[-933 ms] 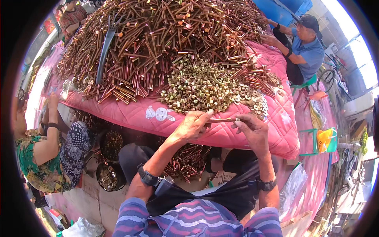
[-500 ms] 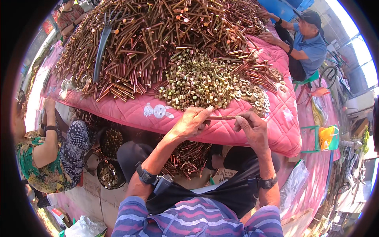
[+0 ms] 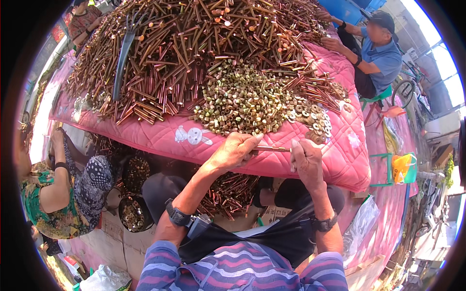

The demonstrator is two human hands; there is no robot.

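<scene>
Over the front edge of the pink quilt [image 3: 342, 167], both my hands hold a long bronze-coloured bolt [image 3: 273, 148] level between them. My left hand [image 3: 238, 151] grips its left part between thumb and curled fingers. My right hand [image 3: 308, 160] is closed round the right end, thumb upward, hiding that tip and whatever may be on it. Just beyond my left hand lies a heap of small yellowish metal sleeves or nuts [image 3: 242, 99]. Flat round washers [image 3: 313, 121] are gathered to their right. Behind them rises a large pile of similar bolts [image 3: 170, 58].
A fork-like tool with a dark handle [image 3: 124, 65] lies on the bolt pile. One person [image 3: 381, 60] sits at the right, another [image 3: 63, 194] at the left, and a third [image 3: 82, 22] farther back. Black basins [image 3: 133, 213] with metal parts stand below the quilt's left side.
My right hand has turned on the bolt's right end and moved slightly left, its thumb now pointing up. My left hand keeps its hold almost unmoved.
</scene>
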